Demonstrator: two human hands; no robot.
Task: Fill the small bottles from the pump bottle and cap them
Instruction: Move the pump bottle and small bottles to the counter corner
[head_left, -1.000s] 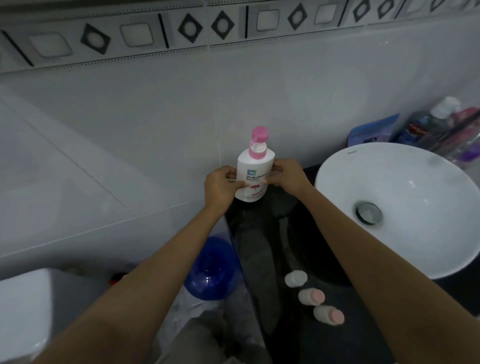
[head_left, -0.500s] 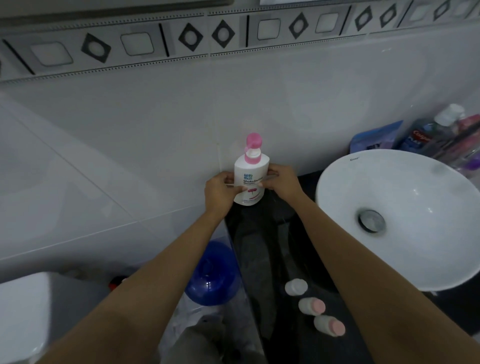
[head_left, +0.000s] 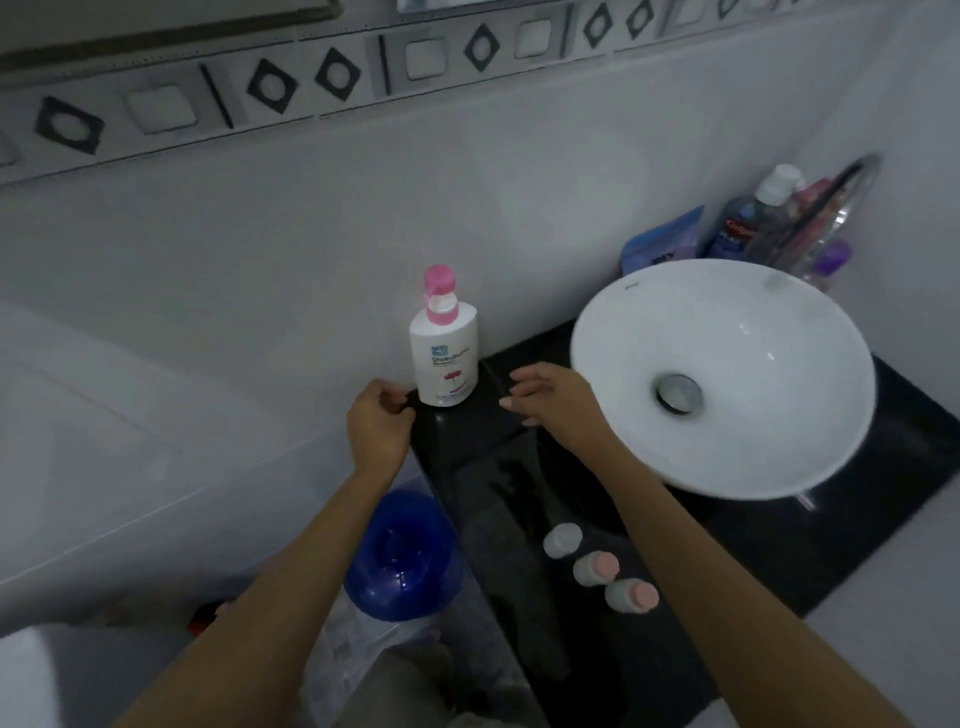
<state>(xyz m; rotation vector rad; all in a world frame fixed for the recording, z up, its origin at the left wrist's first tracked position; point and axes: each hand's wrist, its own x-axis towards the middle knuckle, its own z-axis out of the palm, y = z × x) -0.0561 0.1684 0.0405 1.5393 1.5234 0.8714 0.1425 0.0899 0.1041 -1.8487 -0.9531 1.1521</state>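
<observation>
Both hands have come off the pump bottle (head_left: 444, 347), which half a second ago they gripped from either side; it now stands upright and free at the back left corner of the black desk (head_left: 524, 499), close against the tiled wall. The left hand (head_left: 378, 422) sits just beside the bottle's base with fingers loosely curled and holds nothing; the right hand (head_left: 553, 397) hovers near the bottle's right side, fingers relaxed and spread, also empty. In my judgement the bottle has been set in place for dispensing, and filling has not begun. The three small bottles (head_left: 602, 567) stand in a diagonal row near the front of the desk, well apart from the pump bottle: one with a white top, two with pink tops, all seemingly capped, though the blur leaves this uncertain. They would likely need opening and bringing to the pump. A white basin (head_left: 727, 467) takes up much of the desk to the right, leaving a narrow working strip. Behind the basin stand toiletry bottles (head_left: 748, 223) and a blue pouch (head_left: 662, 244). Below the desk edge on the left is a blue bin lid (head_left: 400, 556). Nothing blocks the way between the hands and the small bottles.
</observation>
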